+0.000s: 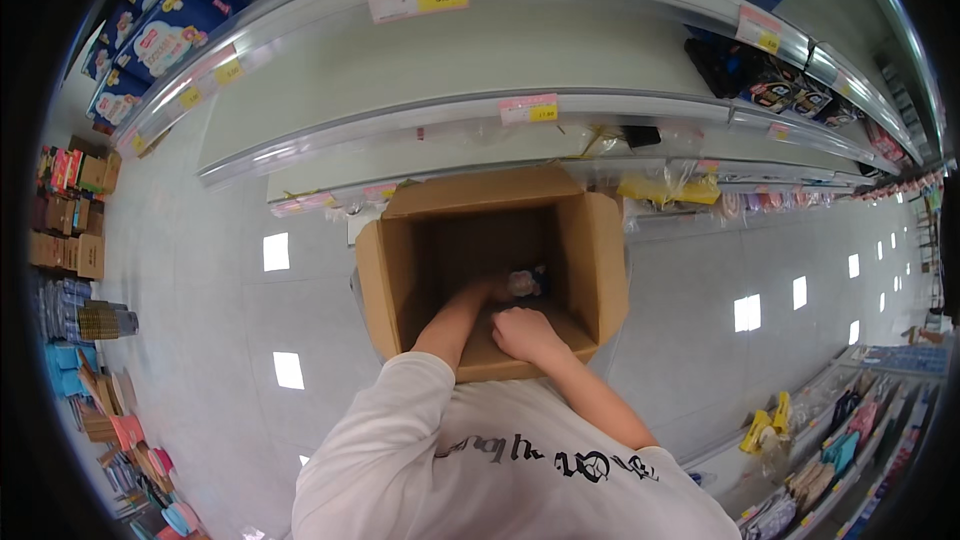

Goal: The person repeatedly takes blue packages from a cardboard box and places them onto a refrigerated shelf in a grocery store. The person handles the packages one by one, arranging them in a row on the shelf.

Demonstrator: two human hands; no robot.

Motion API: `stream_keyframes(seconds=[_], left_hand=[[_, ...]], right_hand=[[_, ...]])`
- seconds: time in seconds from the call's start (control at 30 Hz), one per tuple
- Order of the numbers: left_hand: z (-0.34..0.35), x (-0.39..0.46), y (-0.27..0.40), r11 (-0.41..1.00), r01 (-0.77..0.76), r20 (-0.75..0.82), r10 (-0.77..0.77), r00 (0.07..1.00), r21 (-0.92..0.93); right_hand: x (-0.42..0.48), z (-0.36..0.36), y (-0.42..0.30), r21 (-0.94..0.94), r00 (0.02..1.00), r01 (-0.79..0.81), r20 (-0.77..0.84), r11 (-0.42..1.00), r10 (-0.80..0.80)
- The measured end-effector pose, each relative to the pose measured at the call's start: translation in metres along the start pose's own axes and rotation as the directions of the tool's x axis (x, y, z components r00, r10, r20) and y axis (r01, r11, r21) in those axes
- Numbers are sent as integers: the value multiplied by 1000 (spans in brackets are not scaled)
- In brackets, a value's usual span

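Observation:
An open cardboard box [611, 270] stands upright before me, its flaps spread outward. My left hand [491, 289] reaches deep into its dark inside, close to a blue package [529, 281] with a pale printed design at the bottom. Shadow hides the fingers, so whether they grip the package cannot be told. Nearer the box's front wall, my right hand [517, 331] is curled into a loose fist just inside the opening. Nothing can be seen in it, though its palm side is hidden.
Metal shelves [450, 52] with price tags rise just beyond the box. Blue packages [161, 37] fill the upper left shelf, black ones [787, 90] the right. Stacked cartons [90, 255] line the far left. Another stocked shelf [810, 457] stands at lower right.

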State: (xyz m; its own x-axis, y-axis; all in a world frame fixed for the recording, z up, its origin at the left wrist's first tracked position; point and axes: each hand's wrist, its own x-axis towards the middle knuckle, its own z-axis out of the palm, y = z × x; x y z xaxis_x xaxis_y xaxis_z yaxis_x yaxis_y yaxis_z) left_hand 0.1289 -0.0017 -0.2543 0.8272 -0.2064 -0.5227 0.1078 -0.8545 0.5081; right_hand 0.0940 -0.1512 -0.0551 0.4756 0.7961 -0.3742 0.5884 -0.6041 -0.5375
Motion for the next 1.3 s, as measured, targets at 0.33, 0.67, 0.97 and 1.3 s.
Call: stream_keyframes(seconds=[0.33, 0.67, 0.97, 1.3], left_hand=[[10, -9, 4, 998, 61, -99, -58, 993, 25], [18, 15, -10, 978, -96, -202, 133, 970, 184], [-148, -63, 50, 921, -81, 31, 75, 997, 382], [-206, -263, 84, 981, -184, -704, 88, 704, -62]], right_hand=[[12, 9, 9, 12, 996, 88, -4, 996, -88], [7, -8, 2, 25, 999, 47, -5, 999, -47], [17, -52, -24, 264, 634, 339, -773, 903, -12], [15, -135, -42, -286, 763, 377, -443, 881, -470]])
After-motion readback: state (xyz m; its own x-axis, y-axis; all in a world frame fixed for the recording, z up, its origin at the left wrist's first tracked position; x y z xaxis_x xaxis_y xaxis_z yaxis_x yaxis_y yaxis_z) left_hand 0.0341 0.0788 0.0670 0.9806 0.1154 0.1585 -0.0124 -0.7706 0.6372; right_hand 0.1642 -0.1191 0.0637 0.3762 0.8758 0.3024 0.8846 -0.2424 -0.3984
